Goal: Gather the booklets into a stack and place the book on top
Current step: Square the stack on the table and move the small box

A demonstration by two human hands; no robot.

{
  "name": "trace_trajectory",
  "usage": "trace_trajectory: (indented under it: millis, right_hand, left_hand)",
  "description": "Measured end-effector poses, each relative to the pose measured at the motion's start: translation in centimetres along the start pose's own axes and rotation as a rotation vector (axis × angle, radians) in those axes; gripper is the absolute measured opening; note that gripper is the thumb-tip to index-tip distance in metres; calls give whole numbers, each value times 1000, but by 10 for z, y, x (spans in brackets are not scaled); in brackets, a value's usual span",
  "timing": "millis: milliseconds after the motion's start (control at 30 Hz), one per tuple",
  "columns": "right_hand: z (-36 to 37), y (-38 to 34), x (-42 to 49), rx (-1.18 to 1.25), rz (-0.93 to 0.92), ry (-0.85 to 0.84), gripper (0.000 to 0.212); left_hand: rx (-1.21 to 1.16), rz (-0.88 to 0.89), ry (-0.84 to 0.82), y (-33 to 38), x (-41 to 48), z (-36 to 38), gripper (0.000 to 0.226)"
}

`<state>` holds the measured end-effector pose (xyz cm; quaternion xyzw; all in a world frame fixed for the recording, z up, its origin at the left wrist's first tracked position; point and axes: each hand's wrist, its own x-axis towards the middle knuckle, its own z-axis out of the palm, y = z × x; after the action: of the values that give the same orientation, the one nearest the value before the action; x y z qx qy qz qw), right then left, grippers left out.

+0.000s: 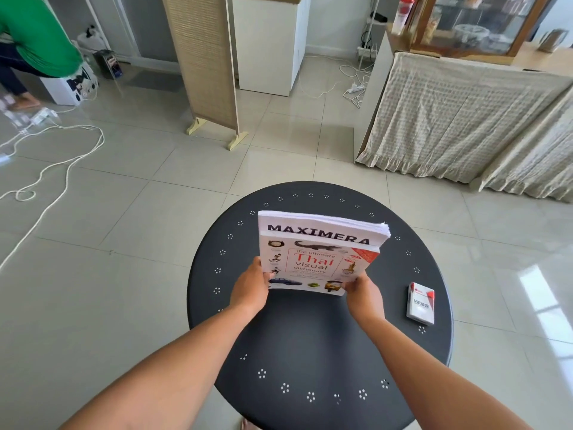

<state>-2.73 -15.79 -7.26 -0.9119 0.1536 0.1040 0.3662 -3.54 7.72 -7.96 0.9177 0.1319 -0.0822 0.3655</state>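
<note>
On the round black metal desk, with its ring of small punched flower holes, lies a white stack of paper booklets; the top cover reads "MAXIMERA" in bold dark capitals, its lower edge covered. Over the stack's near part sits a white paperback book titled "the ultimate Thai visual dictionary" in red, ringed by small pictures: a crocodile, a blue car, a tuk-tuk, a golden figure. A red corner flash on its cover has writing too small to read. The book is tilted slightly and offset toward the person, so the booklets' far strip shows.

The left hand pinches the book's near left corner, thumb on the cover, fingers hidden beneath. The right hand pinches the near right corner the same way. Whether the book's near edge rests on the desk cannot be told.

To the right, well apart from the stack, lies a white and red cigarette pack marked "VESS"; it looks shut, so its contents are hidden.
</note>
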Motion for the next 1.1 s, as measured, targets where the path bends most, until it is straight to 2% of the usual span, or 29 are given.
trace_trajectory:
  millis: [133, 267, 400, 467, 567, 733, 933, 1100]
  right_hand:
    - [2, -1, 0, -37, -22, -28, 10]
    - [11, -7, 2, -40, 15, -116, 5]
    - [24, -9, 9, -29, 103, -234, 21]
    - [29, -11, 11, -34, 144, -277, 20]
    - [36, -10, 15, -38, 196, -327, 7]
    - [45, -7, 21, -16, 286, -417, 19]
    - [51, -4, 29, 20, 329, -385, 24]
    - [54, -9, 31, -43, 379, -327, 31]
  left_hand:
    - [32, -47, 15, -2, 1, -2, 24]
    - [33, -136, 15, -7, 4, -4, 17]
    - [67, -236, -34, -15, 12, -7, 24]
    - [89, -283, -72, -19, 16, -8, 29]
    - [111, -330, -125, -24, 20, -8, 32]
    - [122, -388, -169, -33, 22, -1, 30]
    - [111, -427, -169, -37, 28, 5, 28]
    - [171, -472, -153, -33, 33, 6, 20]
